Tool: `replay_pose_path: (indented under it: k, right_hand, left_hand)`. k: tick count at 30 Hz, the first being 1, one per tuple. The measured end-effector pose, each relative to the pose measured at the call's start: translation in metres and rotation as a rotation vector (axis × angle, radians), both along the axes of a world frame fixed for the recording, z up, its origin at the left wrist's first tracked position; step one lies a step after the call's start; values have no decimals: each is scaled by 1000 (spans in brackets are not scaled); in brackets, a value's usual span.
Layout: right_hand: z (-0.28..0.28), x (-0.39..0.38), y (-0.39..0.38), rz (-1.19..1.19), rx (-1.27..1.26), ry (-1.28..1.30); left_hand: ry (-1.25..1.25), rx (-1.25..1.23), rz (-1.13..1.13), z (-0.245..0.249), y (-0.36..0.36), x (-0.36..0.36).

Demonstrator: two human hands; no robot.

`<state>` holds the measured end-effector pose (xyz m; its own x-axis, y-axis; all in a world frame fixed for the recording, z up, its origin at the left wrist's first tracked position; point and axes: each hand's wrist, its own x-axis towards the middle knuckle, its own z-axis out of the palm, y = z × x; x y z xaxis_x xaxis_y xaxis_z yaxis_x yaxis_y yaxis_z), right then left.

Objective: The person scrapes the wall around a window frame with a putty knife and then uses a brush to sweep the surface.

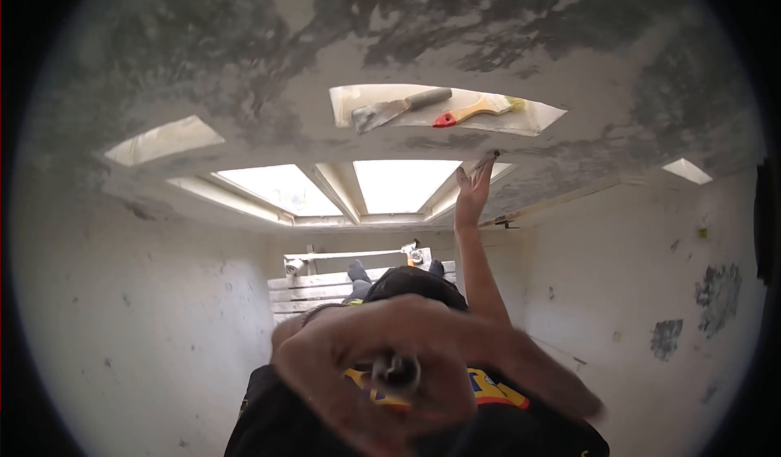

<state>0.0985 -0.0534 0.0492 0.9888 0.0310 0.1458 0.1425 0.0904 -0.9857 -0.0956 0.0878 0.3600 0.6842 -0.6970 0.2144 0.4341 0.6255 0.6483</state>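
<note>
My right hand (474,197) is raised, its fingers stretched out and thumb apart, with the fingertips right at the patchy plastered surface beside the window. Close to the camera my left hand (342,359) is large and smeared by motion. It curls round a dark, round-ended thing (396,373) with a pale rim, seen nearly end-on; I cannot tell what kind of thing this is. Above the right hand, a grey-handled scraper (399,109) and a paintbrush (480,110) with a red-tipped wooden handle lie in a pale recess (529,124).
Two bright window panes (407,185) sit in pale frames at the centre. My feet (358,272) stand near slatted wooden boards (313,293), where a white-and-orange item (415,256) lies. Pale walls (146,319) with grey patches stand on both sides.
</note>
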Motion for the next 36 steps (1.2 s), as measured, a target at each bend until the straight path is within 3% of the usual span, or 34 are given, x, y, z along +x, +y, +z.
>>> replay_pose_path:
  k: [7,9,10,12,13,16,17,24,26,27,28,29,31,32,34,36]
  right_hand:
    - [7,1,-6,42,1,72]
    - [8,0,-7,53,-7,77]
    - [10,-1,-7,55,5,92]
    - [15,-2,-5,55,19,98]
    - [17,-3,-5,63,41,105]
    - [16,-2,-5,67,55,73]
    - [15,-2,-6,73,57,76]
    - [-2,5,-7,51,92,52]
    - [-9,5,-6,25,63,63]
    - [-7,5,-5,20,42,68]
    - [-2,5,-6,16,20,73]
    - [2,3,-6,19,30,93]
    - [12,-2,-3,12,168,127]
    - [18,-4,-1,6,212,133]
    - [20,-4,0,-3,200,142]
    - [17,-3,2,-6,217,111]
  left_hand:
    - [-122,-170,-7,32,5,-24]
    - [-212,-418,28,34,-4,-8]
    - [-217,-421,23,35,-8,-4]
    - [-523,-584,76,35,-14,1]
    - [-269,-466,53,39,-5,-13]
    - [-287,-455,92,42,-5,-18]
    - [-550,-481,33,36,-2,-13]
    - [-608,-461,10,28,-5,-8]
    - [-770,-560,157,16,-8,-3]
    - [-490,-564,237,3,-4,-19]
    - [-533,-603,248,-9,-4,-10]
    - [-584,-439,237,-14,5,-3]
    - [-419,-382,327,-43,12,4]
    - [-385,-394,502,-48,4,8]
    - [-373,-389,482,-56,7,11]
    - [-194,-390,485,-67,9,8]
